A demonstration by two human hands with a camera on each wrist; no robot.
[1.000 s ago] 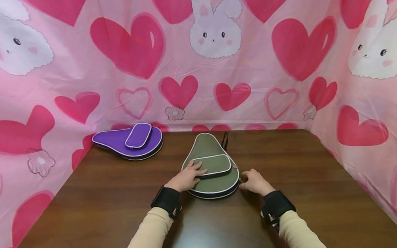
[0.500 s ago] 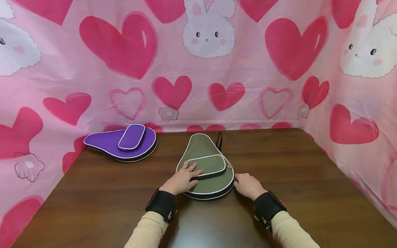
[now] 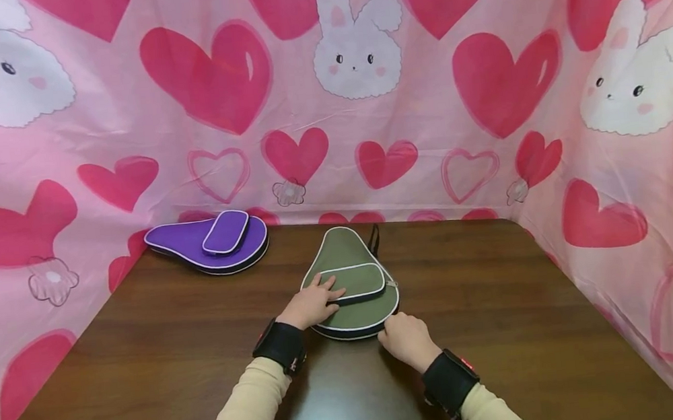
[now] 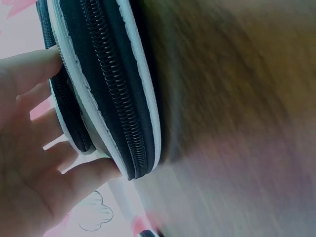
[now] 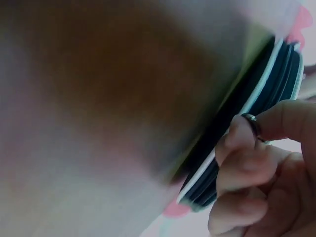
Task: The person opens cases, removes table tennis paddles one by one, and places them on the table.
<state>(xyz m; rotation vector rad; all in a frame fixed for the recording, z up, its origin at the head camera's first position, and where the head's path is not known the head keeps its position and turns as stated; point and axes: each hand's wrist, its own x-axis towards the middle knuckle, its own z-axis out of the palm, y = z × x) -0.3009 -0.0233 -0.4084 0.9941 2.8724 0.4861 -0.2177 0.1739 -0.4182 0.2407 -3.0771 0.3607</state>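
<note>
An olive-green table tennis paddle case [image 3: 363,313] with white piping lies flat in the middle of the table, its narrow end away from me. My left hand [image 3: 312,304] rests on its left side with spread fingers, some touching the front pocket [image 3: 357,281]. In the left wrist view, the black zipper [image 4: 117,94] along the rim has its teeth joined. At the near right edge of the case, my right hand [image 3: 408,339] pinches a small dark zipper pull [image 5: 253,124] between thumb and curled index finger. The zipper behind the right hand is partly hidden.
A purple paddle case [image 3: 184,238] lies at the back left corner of the brown wooden table [image 3: 491,303]. A black strap [image 3: 374,239] sticks up beside the green case. Pink cloth [image 3: 302,105] with hearts and rabbits encloses the table's back and sides.
My right hand has taken hold of the zipper pull and moved along the case's rim, from its right side toward the near edge. My left hand has stayed on the case.
</note>
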